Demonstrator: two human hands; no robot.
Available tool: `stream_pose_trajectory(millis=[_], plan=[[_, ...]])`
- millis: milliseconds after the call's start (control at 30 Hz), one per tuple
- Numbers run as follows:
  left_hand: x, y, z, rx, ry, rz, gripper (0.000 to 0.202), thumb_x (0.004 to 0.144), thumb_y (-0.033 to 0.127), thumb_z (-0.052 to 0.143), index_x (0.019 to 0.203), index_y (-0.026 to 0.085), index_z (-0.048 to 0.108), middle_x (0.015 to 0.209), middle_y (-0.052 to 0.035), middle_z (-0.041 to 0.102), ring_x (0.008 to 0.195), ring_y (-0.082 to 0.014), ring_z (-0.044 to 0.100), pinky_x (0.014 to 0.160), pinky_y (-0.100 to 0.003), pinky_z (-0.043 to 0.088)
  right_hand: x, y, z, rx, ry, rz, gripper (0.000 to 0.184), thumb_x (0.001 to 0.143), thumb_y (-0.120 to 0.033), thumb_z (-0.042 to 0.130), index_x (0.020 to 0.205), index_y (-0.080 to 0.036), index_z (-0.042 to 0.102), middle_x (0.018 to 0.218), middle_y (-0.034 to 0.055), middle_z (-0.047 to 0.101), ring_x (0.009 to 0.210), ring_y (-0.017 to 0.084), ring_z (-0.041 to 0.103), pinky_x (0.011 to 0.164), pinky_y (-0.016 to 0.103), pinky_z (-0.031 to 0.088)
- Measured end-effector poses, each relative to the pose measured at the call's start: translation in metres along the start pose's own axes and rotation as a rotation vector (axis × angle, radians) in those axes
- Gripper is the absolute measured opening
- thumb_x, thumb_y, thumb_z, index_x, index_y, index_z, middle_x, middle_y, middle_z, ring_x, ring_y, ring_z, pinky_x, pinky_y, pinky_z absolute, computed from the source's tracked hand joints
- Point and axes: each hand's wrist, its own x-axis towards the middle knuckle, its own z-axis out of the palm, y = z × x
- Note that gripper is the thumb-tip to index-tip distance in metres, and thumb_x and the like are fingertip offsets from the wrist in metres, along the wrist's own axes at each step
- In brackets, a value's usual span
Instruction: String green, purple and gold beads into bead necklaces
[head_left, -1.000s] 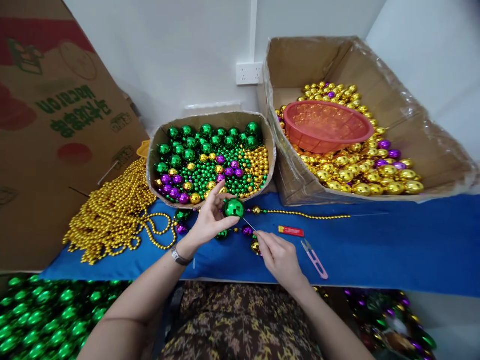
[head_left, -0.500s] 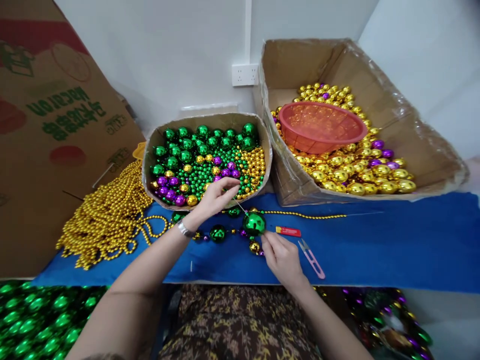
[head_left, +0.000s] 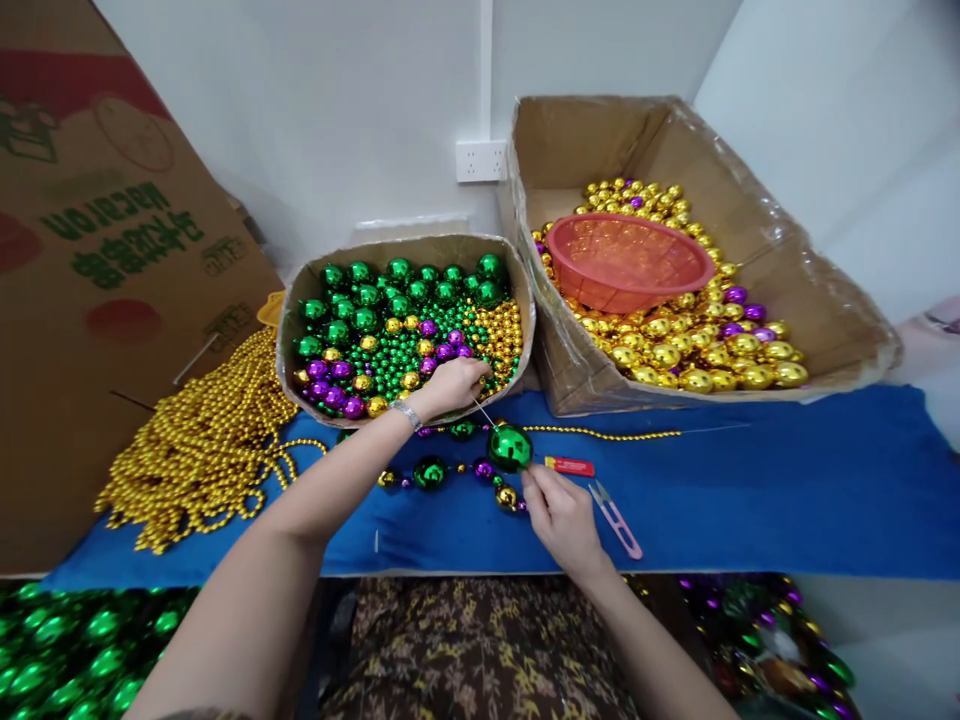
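Observation:
My right hand [head_left: 566,515] is closed, thumb and forefinger pinched at the lower right of a large shiny green bead [head_left: 509,447]. A thin pale strand or needle [head_left: 483,411] sticks up from that bead. My left hand [head_left: 457,388] reaches over the front right of the bead box [head_left: 289,372], its fingertips together beside the small gold beads [head_left: 499,333]. What they pinch, if anything, is hidden. Below the green bead lies a strung garland with a gold bead [head_left: 506,498], a purple bead [head_left: 483,468] and another green bead [head_left: 430,473].
A red-and-yellow lighter [head_left: 570,467] and pink thread snips [head_left: 616,522] lie on the blue cloth [head_left: 750,510]. Gold bead strands [head_left: 202,430] are heaped at left. A large carton [head_left: 555,380] at right holds gold beads and a red basket [head_left: 626,262].
My left hand has moved slightly right, its fingertips coming down to the small beads. The right hand keeps the green bead in about the same place. The view has shifted a little.

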Motion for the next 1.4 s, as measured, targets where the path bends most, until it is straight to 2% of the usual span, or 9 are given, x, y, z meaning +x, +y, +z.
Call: stream_pose_trajectory(millis=[100, 200, 333, 500, 800, 1000, 1100, 1267, 1400], plan=[[-0.01, 0.004, -0.011, -0.551, 0.143, -0.149, 0.014, 0.078, 0.021, 0.064, 0.09, 0.017, 0.068, 0.085, -0.0052, 0.068, 0.073, -0.0153, 0.061, 0.062, -0.026, 0.047, -0.001, 0.001, -0.002, -0.023, 0.014, 0.002, 0.025, 0.097, -0.023, 0.041, 0.082, -0.019, 0.061, 0.068, 0.0025, 0.064, 0.059, 0.013, 0.059, 0.059, 0.024, 0.042], [-0.029, 0.017, -0.023, -1.11, 0.193, -0.311, 0.025, 0.076, 0.03, 0.069, 0.096, 0.016, 0.069, 0.084, -0.0047, 0.067, 0.068, -0.0115, 0.06, 0.053, -0.021, 0.044, -0.002, 0.002, -0.003, -0.053, 0.023, -0.004, 0.026, 0.098, -0.023, 0.041, 0.083, -0.018, 0.061, 0.068, 0.0024, 0.065, 0.059, 0.013, 0.059, 0.06, 0.024, 0.041], [-0.057, 0.033, -0.03, -1.416, 0.166, -0.414, 0.024, 0.072, 0.029, 0.075, 0.092, 0.016, 0.071, 0.081, -0.0042, 0.065, 0.068, -0.0109, 0.06, 0.052, -0.02, 0.044, -0.003, 0.001, -0.003, -0.042, 0.005, -0.002, 0.024, 0.098, -0.024, 0.042, 0.085, -0.018, 0.062, 0.067, 0.0022, 0.063, 0.059, 0.013, 0.059, 0.06, 0.024, 0.041], [-0.074, 0.036, -0.028, -1.463, 0.184, -0.385, 0.022, 0.075, 0.027, 0.075, 0.092, 0.015, 0.071, 0.076, -0.0032, 0.063, 0.068, -0.0106, 0.059, 0.053, -0.019, 0.044, -0.002, -0.004, 0.0, -0.025, -0.014, -0.012, 0.027, 0.098, -0.022, 0.041, 0.08, -0.019, 0.061, 0.066, 0.0019, 0.062, 0.058, 0.012, 0.058, 0.059, 0.023, 0.041], [-0.08, 0.04, -0.024, -1.454, 0.246, -0.406, 0.027, 0.066, 0.027, 0.082, 0.085, 0.016, 0.067, 0.071, -0.0002, 0.063, 0.066, -0.0109, 0.062, 0.052, -0.019, 0.046, -0.003, -0.006, 0.0, -0.033, -0.044, -0.024, 0.025, 0.098, -0.023, 0.041, 0.085, -0.018, 0.062, 0.068, 0.0027, 0.064, 0.062, 0.013, 0.06, 0.063, 0.023, 0.043], [-0.083, 0.039, -0.021, -1.162, 0.346, -0.287, 0.025, 0.067, 0.027, 0.081, 0.085, 0.016, 0.067, 0.07, 0.0012, 0.062, 0.062, -0.0078, 0.056, 0.056, -0.02, 0.047, -0.005, 0.0, 0.003, -0.146, -0.03, -0.066, 0.024, 0.098, -0.022, 0.042, 0.091, -0.018, 0.064, 0.071, 0.0034, 0.067, 0.065, 0.014, 0.063, 0.065, 0.023, 0.044], [-0.084, 0.046, -0.017, -1.066, 0.317, -0.257, 0.027, 0.067, 0.029, 0.081, 0.087, 0.017, 0.067, 0.077, -0.0008, 0.066, 0.068, -0.0103, 0.058, 0.061, -0.022, 0.049, -0.005, 0.01, 0.005, -0.204, -0.011, -0.084, 0.024, 0.098, -0.021, 0.041, 0.097, -0.017, 0.065, 0.075, 0.0047, 0.068, 0.068, 0.016, 0.063, 0.067, 0.025, 0.045], [-0.083, 0.062, 0.012, -1.05, 0.195, -0.283, 0.024, 0.077, 0.038, 0.072, 0.084, 0.015, 0.07, 0.074, -0.0023, 0.068, 0.061, -0.0102, 0.057, 0.058, -0.023, 0.048, -0.01, 0.041, 0.013, -0.137, -0.119, 0.002, 0.028, 0.098, -0.025, 0.039, 0.089, -0.017, 0.065, 0.075, 0.0067, 0.066, 0.07, 0.018, 0.062, 0.066, 0.026, 0.045], [-0.081, 0.066, 0.044, -1.009, 0.209, -0.197, 0.025, 0.076, 0.039, 0.073, 0.083, 0.015, 0.072, 0.086, -0.0066, 0.071, 0.077, -0.0158, 0.064, 0.07, -0.028, 0.053, -0.018, 0.058, 0.025, -0.057, -0.191, 0.098, 0.028, 0.096, -0.024, 0.039, 0.082, -0.018, 0.062, 0.073, 0.0059, 0.066, 0.067, 0.018, 0.062, 0.062, 0.026, 0.046]])
